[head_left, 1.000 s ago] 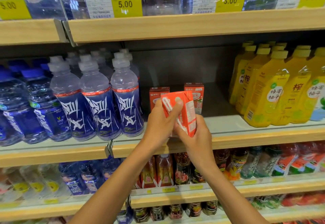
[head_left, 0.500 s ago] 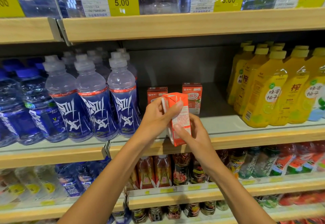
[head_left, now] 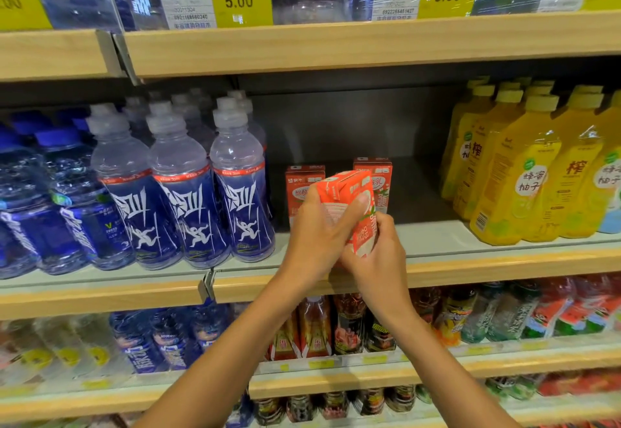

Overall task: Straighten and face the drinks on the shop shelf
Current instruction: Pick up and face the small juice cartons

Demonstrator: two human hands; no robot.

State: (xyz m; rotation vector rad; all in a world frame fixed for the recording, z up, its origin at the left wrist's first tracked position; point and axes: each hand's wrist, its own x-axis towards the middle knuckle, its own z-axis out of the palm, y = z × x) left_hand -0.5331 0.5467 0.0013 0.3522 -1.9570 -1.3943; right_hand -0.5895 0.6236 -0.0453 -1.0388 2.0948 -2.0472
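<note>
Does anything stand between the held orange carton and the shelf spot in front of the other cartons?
Nothing visible does. The left hand and right hand hold the orange carton tilted at the shelf front; the strip before the standing cartons is bare, blue bottles and yellow bottles flanking it.

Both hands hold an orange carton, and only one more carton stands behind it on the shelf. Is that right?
Not quite. The head view shows two behind it: a left carton and a right carton. The left hand and right hand do both hold the orange carton.
</note>
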